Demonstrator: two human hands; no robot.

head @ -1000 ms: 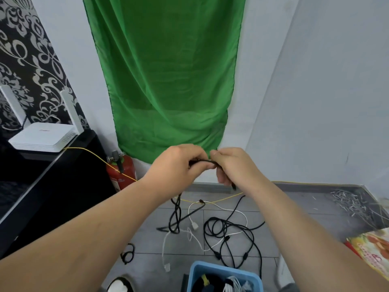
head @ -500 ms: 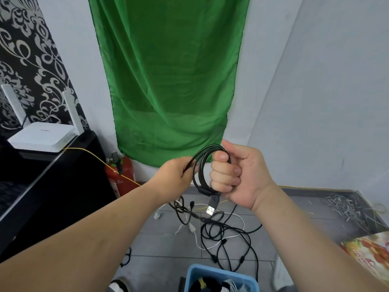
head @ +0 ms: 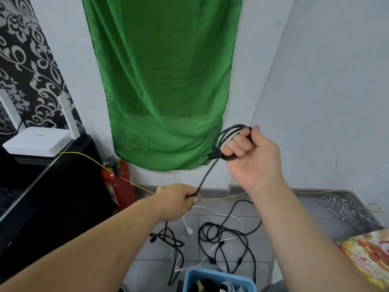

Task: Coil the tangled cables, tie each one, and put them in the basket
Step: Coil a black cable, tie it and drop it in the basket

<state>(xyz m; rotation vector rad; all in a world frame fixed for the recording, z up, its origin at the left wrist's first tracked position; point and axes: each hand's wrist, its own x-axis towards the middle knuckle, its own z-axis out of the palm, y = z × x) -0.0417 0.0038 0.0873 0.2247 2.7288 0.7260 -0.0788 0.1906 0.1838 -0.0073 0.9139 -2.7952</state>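
My right hand [head: 251, 159] is raised and closed around a small coil of black cable [head: 226, 137]. One strand of that cable runs taut down and left to my left hand [head: 179, 200], which pinches it lower down. Beneath my hands, a tangle of black cables [head: 223, 239] and a white cable [head: 210, 213] lies on the grey tiled floor. The blue basket [head: 219, 278] sits at the bottom edge with coiled cables inside, only partly in view.
A red fire extinguisher [head: 119, 182] stands by the wall under a green cloth [head: 160, 81]. A thin yellow wire [head: 221, 198] crosses the floor. A black cabinet [head: 48, 186] carrying a white router [head: 37, 142] is at left. Metal scraps [head: 341, 207] and a colourful box [head: 370, 256] lie at right.
My hands have moved apart: the right one rose up and right with the coil, the left dropped lower, pulling a strand straight between them.
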